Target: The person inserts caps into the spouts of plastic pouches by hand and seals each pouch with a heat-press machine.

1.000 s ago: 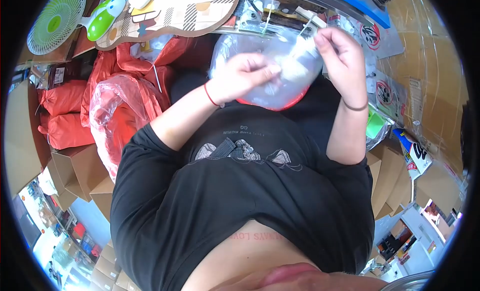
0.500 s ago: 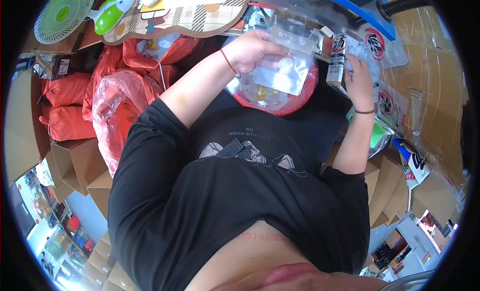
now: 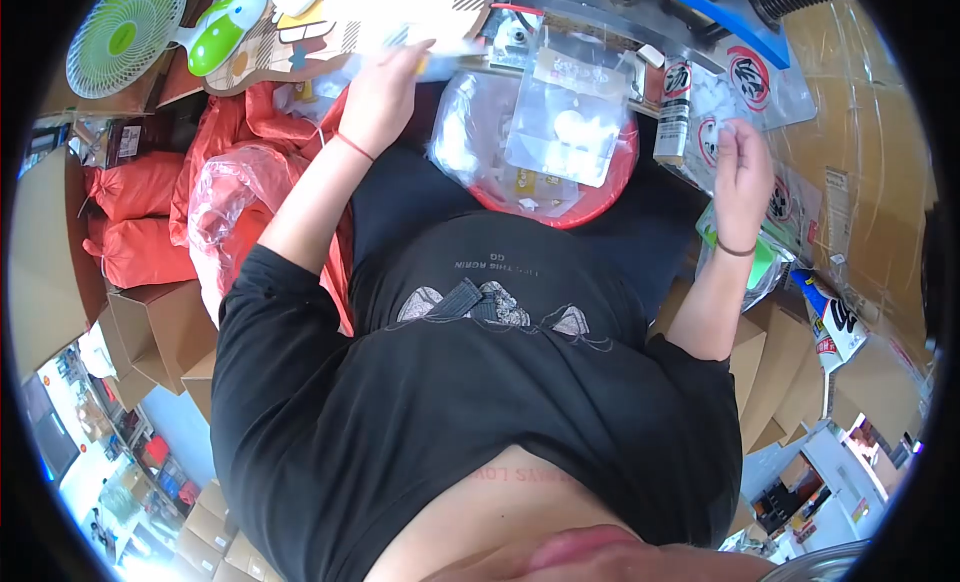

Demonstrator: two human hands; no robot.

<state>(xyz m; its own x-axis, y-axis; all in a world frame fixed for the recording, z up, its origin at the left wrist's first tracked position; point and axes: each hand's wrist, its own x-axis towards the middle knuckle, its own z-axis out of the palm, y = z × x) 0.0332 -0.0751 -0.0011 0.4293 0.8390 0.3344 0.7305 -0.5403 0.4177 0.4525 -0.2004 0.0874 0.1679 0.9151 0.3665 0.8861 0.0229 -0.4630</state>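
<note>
My left hand (image 3: 382, 100) is raised over the patterned mat. Its fingers are closed on a thin clear plastic packet (image 3: 450, 62), blurred by motion, with a yellow spot at the fingertips. My right hand (image 3: 742, 177) is at the right, thumb and fingers pinched together against small whitish pieces (image 3: 712, 104); what the pinch holds is hidden. Between the hands, a clear plastic pouch (image 3: 568, 127) with a white print hangs from the metal machine (image 3: 600, 24). It overlaps a red basin (image 3: 628, 177) that has plastic packets in it.
A white-and-black box (image 3: 674, 122) stands left of my right hand. Red plastic bags (image 3: 140, 217) and cardboard boxes (image 3: 165, 322) fill the left. A green fan (image 3: 125, 37) lies on the patterned mat (image 3: 350, 42). Printed clear sheets (image 3: 785, 97) lean against cardboard at the right.
My left hand has moved left from the hanging pouch to the mat, carrying a clear packet. My right hand has shifted right and down from behind the box, its fingers now pinched.
</note>
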